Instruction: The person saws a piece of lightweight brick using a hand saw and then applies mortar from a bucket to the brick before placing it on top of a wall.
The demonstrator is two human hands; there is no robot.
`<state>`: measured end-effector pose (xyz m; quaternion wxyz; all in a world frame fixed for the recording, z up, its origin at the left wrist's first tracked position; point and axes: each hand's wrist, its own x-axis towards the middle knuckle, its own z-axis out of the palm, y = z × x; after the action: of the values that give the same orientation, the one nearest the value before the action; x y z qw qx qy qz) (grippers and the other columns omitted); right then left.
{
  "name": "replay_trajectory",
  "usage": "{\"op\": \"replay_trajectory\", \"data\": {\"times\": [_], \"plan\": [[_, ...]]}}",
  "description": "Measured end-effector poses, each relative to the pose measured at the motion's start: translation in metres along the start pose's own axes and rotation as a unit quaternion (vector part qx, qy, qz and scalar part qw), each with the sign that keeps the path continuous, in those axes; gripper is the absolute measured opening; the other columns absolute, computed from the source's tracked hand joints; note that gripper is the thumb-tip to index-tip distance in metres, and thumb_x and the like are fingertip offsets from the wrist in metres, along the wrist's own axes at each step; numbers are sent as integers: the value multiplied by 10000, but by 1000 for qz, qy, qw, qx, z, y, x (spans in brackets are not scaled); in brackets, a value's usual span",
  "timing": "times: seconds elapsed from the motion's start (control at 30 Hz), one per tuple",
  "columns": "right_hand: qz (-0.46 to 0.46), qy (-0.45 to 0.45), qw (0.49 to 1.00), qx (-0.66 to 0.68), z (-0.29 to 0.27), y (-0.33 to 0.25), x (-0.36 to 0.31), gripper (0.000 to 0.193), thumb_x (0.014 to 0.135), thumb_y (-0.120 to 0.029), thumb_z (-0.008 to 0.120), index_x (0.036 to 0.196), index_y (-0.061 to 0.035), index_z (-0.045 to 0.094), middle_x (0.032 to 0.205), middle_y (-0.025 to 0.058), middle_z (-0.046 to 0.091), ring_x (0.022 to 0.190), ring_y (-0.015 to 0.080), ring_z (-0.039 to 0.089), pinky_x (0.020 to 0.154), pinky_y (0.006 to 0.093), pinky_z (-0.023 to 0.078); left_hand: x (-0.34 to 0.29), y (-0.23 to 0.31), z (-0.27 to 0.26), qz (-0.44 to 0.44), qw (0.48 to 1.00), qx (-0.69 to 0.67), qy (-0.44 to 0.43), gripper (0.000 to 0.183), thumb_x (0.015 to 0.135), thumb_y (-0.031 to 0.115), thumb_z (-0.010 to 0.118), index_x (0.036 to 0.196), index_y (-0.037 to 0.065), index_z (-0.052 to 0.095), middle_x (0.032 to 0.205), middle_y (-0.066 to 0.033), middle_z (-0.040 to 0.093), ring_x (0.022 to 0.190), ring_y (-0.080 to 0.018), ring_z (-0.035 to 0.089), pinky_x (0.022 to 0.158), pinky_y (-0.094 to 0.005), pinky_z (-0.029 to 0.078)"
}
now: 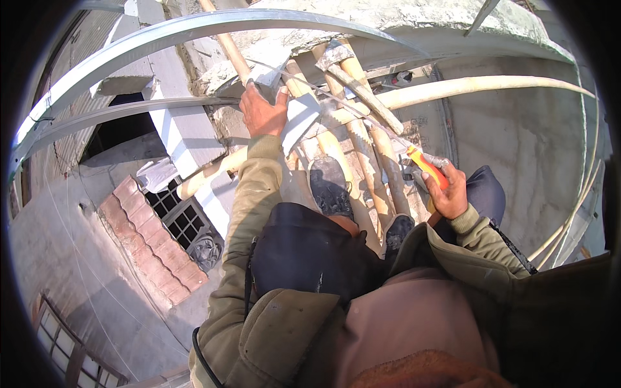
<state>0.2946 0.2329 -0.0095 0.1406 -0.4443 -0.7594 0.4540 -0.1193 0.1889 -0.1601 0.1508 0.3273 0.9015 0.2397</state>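
My left hand (264, 111) is closed on a pale grey-white board (301, 118), its thumb along one side and its fingers on the other. The lower end of a wooden pole (228, 46) comes down to the same hand. Off to the right, my right hand (447, 193) grips the red and yellow handle of a handsaw (425, 163). From the handle a long narrow blade runs up and left to the board's upper end, where I cannot tell whether it touches. A toothed shadow falls on the poles below.
My dark shoes (330, 186) stand on several bamboo poles (370, 161) high above a concrete floor. A curved-looking metal channel (187, 27) crosses overhead, near a rough concrete edge (414, 32). Red roof tiles (152, 239) and a barred window (184, 216) lie lower left. Cords (585, 174) hang at right.
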Motion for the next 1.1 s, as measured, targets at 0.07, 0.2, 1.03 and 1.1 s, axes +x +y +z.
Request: {"op": "replay_trajectory", "data": {"times": [0.07, 0.2, 1.03, 1.1], "plan": [[-3, 16, 1000, -19, 0, 0, -1, 312, 920, -29, 699, 1222, 44, 675, 1029, 193, 747, 944, 250, 742, 858, 326, 547, 42, 3, 9, 36, 997, 60, -15, 994, 769, 462, 860, 1533, 21, 403, 1448, -232, 510, 1382, -405, 450, 1147, -492, 391], [-15, 27, 1000, -4, 14, -6, 9, 324, 949, -20, 643, 1263, 61, 655, 1057, 194, 745, 965, 217, 732, 881, 323, 540, 94, 15, 18, 59, 968, 171, -174, 924, 787, 403, 846, 1492, -24, 428, 1384, -253, 578, 1325, -404, 535, 1115, -472, 445], [-117, -64, 958, -255, 130, 13, 146, 215, 891, -216, 708, 993, -32, 663, 919, 184, 656, 925, 373, 679, 821, 493, 553, 9, -60, -72, -251, 497, -797, -235, 548, 886, 389, 794, 1260, 57, 570, 1165, -261, 602, 1120, -435, 584, 1025, -624, 464], [-86, -14, 964, -252, 109, 24, 176, 218, 875, -197, 719, 1010, -35, 661, 944, 184, 651, 950, 385, 670, 840, 504, 548, 8, -39, -65, -232, 513, -790, -241, 663, 883, 401, 795, 1359, 31, 517, 1203, -247, 564, 1080, -381, 558, 971, -537, 481]]}}
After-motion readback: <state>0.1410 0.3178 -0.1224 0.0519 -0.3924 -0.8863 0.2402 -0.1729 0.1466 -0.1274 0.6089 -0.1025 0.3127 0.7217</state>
